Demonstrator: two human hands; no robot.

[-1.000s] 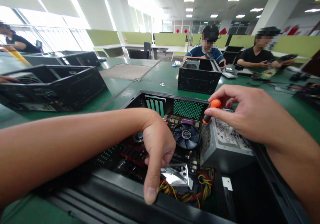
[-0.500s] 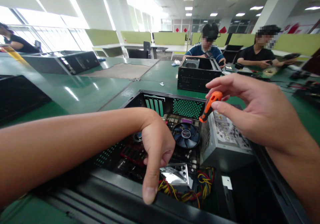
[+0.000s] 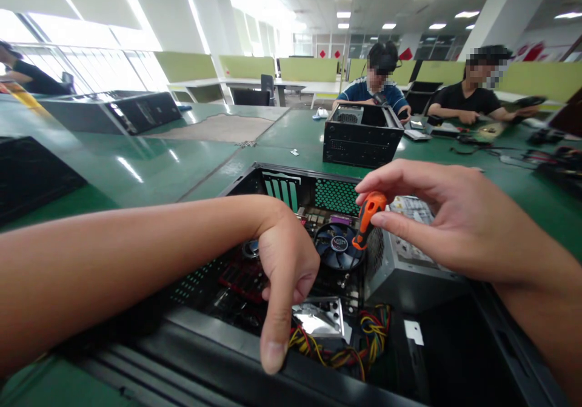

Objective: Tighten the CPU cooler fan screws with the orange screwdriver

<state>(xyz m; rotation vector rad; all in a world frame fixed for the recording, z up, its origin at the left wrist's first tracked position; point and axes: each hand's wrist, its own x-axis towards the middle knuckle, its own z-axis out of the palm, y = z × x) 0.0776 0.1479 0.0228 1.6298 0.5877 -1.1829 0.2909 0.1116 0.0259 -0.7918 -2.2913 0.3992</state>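
An open black computer case (image 3: pixel 213 340) lies before me with its inside facing up. My right hand (image 3: pixel 450 219) pinches the handle of an orange and black screwdriver (image 3: pixel 369 219), its shaft pointing down beside the cooling fan (image 3: pixel 339 244). The tip is too small to make out. On the near edge of the case rests the thumb of my left hand (image 3: pixel 291 267), its other fingers curled inside and partly hidden. Below that hand are a shiny metal bracket (image 3: pixel 321 317) and bundled coloured cables (image 3: pixel 375 334). A silver power supply (image 3: pixel 409 273) sits under my right hand.
Across the green table (image 3: pixel 191 170) stands another black case (image 3: pixel 361 140), with a person (image 3: pixel 354 91) behind it. More case parts lie at the left (image 3: pixel 150 113). A second person (image 3: pixel 468 97) sits at the right near loose cables (image 3: pixel 495 146).
My right hand has moved down and slightly left with the screwdriver, bringing it lower beside the fan. My left hand stays nearly where it was.
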